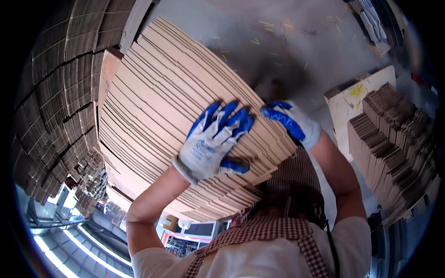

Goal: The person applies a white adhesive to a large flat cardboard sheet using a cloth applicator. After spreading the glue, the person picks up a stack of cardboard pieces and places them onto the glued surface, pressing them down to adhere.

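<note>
A long row of flat tan cardboard sheets (157, 88), lapped one over another, fills the middle of the head view in front of my body. My left hand (208, 143), in a white glove with blue-coated fingers, lies on top of the sheets. Its fingers are spread, the thumb pointing right. At the row's right edge is my right hand (293, 123), gloved the same way. Its fingers are bent and close together against the sheets' edge, gripping there; its thumb side is partly hidden.
Tall bundled stacks of cardboard (69, 65) rise at the left. At the right, more stacked cardboard (384, 143) stands beside a pale board (340, 111) with yellow scraps on it. Yellow strips litter the grey floor (287, 46). A checked apron (264, 231) covers my front.
</note>
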Demonstrator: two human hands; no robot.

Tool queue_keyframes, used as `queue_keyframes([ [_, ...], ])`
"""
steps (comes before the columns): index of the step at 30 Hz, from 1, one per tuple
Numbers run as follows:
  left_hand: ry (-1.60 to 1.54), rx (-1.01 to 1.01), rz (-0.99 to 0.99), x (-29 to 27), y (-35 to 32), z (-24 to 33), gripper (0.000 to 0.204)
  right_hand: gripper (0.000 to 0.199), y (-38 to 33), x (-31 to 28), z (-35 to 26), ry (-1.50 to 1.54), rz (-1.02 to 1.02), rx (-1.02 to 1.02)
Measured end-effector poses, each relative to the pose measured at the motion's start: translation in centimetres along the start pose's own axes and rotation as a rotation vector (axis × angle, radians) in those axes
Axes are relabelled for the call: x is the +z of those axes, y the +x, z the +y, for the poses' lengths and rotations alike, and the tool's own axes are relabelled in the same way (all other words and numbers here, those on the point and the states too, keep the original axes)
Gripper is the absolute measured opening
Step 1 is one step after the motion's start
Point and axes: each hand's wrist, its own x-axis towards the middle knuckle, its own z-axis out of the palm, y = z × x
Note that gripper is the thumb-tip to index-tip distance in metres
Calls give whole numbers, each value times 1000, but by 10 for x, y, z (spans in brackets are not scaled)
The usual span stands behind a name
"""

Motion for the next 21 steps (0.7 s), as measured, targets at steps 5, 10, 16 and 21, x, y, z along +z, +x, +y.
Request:
queue_keyframes([
  [5, 3, -5, -61, -12, 3, 4, 105, 35, 8, -13, 18, -22, -68, -39],
  [10, -29, 33, 77, -11, 14, 10, 95, 32, 13, -17, 29, -234, -182, -285],
  [16, 33, 9, -1, 2, 39, 4, 102, 18, 1, 9, 32, -84, 166, -205],
  [21, 45, 13, -30, -3, 35, 4, 104, 16, -9, 19, 16, -452, 320, -334],
])
